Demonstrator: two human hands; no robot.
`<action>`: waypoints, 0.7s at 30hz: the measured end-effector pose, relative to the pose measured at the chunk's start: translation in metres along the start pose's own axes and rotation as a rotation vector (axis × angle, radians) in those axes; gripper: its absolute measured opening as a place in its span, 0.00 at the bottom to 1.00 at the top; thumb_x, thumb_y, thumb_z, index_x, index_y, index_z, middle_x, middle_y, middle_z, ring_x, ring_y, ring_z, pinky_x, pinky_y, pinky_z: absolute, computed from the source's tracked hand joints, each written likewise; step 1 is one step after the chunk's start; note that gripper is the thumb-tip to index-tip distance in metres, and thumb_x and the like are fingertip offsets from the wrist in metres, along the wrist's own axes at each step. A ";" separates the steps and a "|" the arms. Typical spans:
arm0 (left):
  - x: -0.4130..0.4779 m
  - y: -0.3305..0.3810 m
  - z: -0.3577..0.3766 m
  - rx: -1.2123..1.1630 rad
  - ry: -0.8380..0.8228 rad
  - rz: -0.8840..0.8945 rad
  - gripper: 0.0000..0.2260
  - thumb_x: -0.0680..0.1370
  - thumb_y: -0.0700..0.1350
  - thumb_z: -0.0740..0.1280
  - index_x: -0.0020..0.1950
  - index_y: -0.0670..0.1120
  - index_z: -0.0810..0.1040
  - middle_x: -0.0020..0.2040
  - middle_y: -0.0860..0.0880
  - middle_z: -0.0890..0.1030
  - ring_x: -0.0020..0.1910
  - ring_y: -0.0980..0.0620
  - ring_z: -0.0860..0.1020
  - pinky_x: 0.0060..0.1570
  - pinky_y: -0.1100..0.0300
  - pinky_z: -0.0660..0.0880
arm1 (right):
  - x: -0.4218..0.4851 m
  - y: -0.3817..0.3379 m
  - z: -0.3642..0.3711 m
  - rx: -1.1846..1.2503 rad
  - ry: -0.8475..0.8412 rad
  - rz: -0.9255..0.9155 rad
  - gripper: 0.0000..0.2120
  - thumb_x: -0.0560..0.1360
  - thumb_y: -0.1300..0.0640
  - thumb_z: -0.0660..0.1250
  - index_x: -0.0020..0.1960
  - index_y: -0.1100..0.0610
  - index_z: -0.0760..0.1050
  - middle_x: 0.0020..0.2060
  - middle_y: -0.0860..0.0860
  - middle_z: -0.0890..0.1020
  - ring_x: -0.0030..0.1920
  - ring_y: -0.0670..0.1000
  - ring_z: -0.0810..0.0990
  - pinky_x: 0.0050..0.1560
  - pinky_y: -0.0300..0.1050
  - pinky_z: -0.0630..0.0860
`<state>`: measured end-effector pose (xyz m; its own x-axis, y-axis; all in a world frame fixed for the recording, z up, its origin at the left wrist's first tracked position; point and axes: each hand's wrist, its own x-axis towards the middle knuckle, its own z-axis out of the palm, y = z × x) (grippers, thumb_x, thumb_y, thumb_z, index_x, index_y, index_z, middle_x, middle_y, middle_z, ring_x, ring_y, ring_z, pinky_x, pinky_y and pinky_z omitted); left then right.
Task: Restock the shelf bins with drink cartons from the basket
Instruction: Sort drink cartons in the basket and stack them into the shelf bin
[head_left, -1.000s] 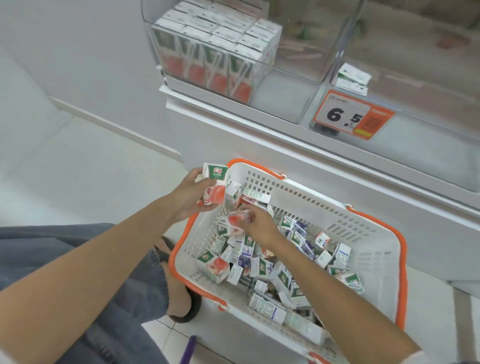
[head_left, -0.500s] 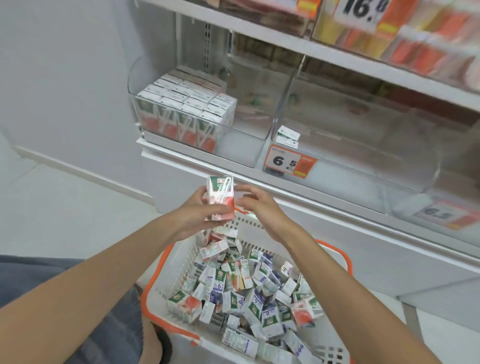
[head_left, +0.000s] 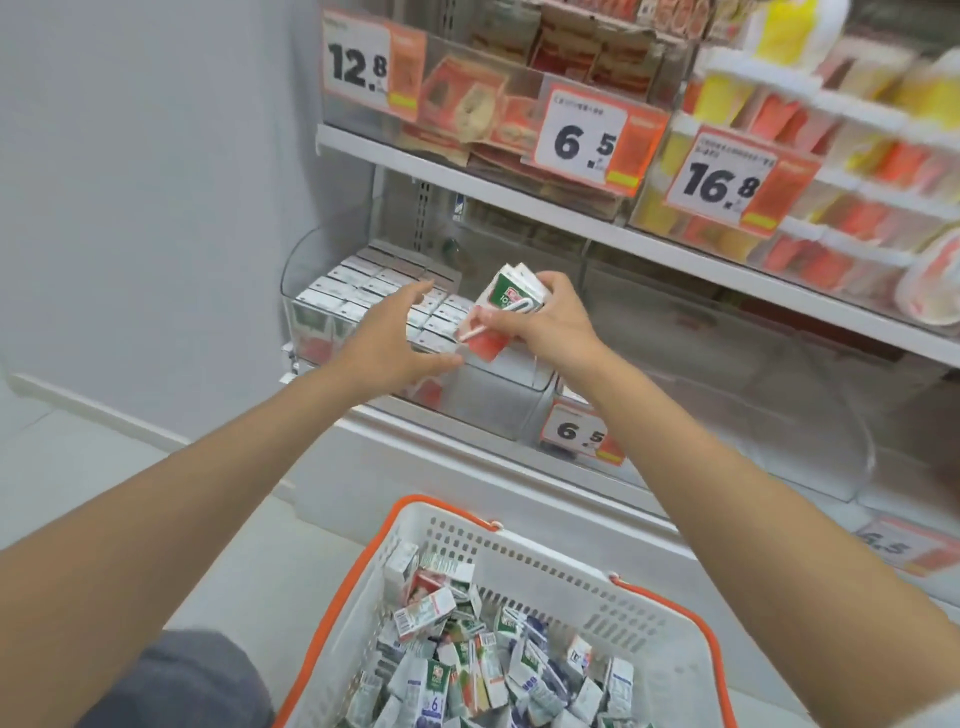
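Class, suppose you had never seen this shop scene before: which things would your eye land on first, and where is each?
First, the right hand gripping a green-and-red drink carton mid-frame, in front of the clear shelf bin, with the left hand spread open beside it. Next, the orange-rimmed basket below, heaped with loose cartons, and the bold orange price tags on the shelf above.

Price tags (head_left: 584, 137) reading 12.8, 6.5 and 16.8 hang along the upper shelf (head_left: 467, 183) before snack packets (head_left: 467, 104) and yellow tubs (head_left: 727, 98).
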<state>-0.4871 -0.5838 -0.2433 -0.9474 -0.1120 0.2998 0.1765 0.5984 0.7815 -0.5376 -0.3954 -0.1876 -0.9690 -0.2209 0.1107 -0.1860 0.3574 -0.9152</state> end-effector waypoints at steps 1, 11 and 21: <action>0.012 -0.006 -0.003 0.112 0.009 0.034 0.38 0.68 0.57 0.76 0.74 0.50 0.65 0.71 0.50 0.70 0.70 0.51 0.67 0.67 0.59 0.63 | 0.016 0.003 0.003 -0.044 0.063 -0.011 0.35 0.64 0.55 0.81 0.64 0.58 0.67 0.59 0.55 0.78 0.57 0.52 0.80 0.60 0.54 0.78; 0.081 -0.066 -0.003 0.788 -0.343 0.061 0.36 0.73 0.71 0.40 0.78 0.58 0.50 0.80 0.52 0.51 0.79 0.53 0.47 0.75 0.43 0.44 | 0.160 0.039 0.024 -0.401 0.009 0.139 0.35 0.63 0.50 0.81 0.66 0.53 0.70 0.63 0.49 0.76 0.58 0.49 0.79 0.63 0.46 0.76; 0.079 -0.061 -0.003 0.808 -0.351 0.066 0.35 0.73 0.69 0.39 0.78 0.58 0.49 0.80 0.52 0.48 0.79 0.53 0.45 0.76 0.43 0.44 | 0.173 0.058 0.050 -0.070 -0.420 0.465 0.23 0.79 0.51 0.65 0.70 0.45 0.60 0.58 0.57 0.81 0.56 0.58 0.82 0.55 0.60 0.80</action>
<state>-0.5721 -0.6313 -0.2662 -0.9927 0.1128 0.0418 0.1166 0.9878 0.1035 -0.7084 -0.4583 -0.2409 -0.8074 -0.3602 -0.4674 0.2159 0.5569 -0.8020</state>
